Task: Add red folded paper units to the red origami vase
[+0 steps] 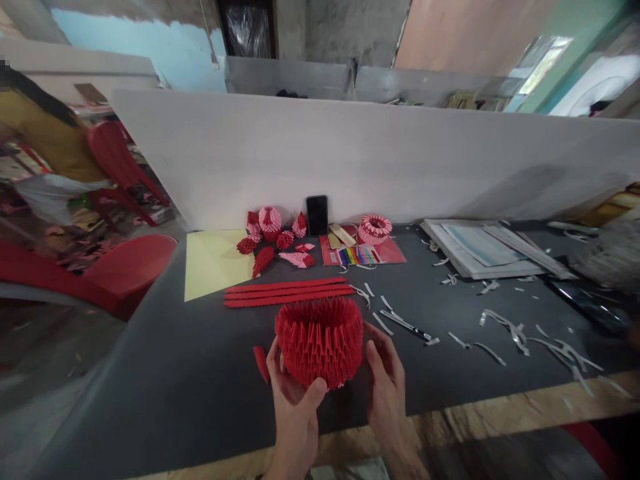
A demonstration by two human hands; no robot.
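Observation:
A red folded-paper bowl [319, 343], built of many pointed pieces in rings, is held low over the front middle of the dark table. My left hand [295, 400] grips it from the left and below, with the thumb pressed on its near lower side. At its right side is my right hand [386, 377], fingers curved and thumb apart from the bowl; whether the fingertips touch it I cannot tell. Just behind the bowl lie several long red strips of linked folded paper [290, 292]. A short red folded piece [261, 364] lies left of my left hand.
Pink and red paper ornaments [270, 230] lie near a yellow sheet [213, 263]. Further right are a phone [317, 215], a pink paper ring [375, 230], a pen [405, 325], stacked boards [480, 250] and paper scraps [505, 327]. A white partition [325, 153] stands behind; a person [55, 133] sits at left.

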